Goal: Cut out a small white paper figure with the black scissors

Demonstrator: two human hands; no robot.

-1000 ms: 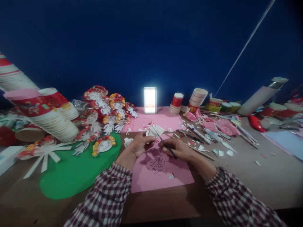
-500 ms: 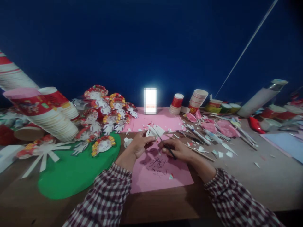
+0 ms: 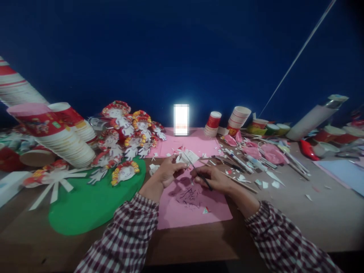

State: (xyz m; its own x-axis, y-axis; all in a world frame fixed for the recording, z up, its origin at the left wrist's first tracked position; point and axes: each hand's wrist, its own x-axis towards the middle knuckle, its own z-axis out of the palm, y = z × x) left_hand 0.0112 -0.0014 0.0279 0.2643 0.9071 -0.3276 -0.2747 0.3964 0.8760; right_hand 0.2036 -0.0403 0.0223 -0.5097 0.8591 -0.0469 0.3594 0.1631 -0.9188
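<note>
Left grip (image 3: 166,174): narrow, pinching one white paper piece (image 3: 193,156). Right grip (image 3: 215,179): closed around one slim dark-handled tool (image 3: 206,182), thin end crossing over the paper; can't tell if touching. Both hands are above one pink sheet (image 3: 218,211) near the table's (image 3: 184,246) front edge. One green sheet (image 3: 82,208) left of that, also near the front edge. One red stapler-like item (image 3: 308,150) toward the back edge, right side. Dark clippings on pink: too many to count.

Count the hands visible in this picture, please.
2: the left hand, holding white paper, and the right hand, holding a slim dark tool, both above the near pink sheet. None seems hidden.
</note>
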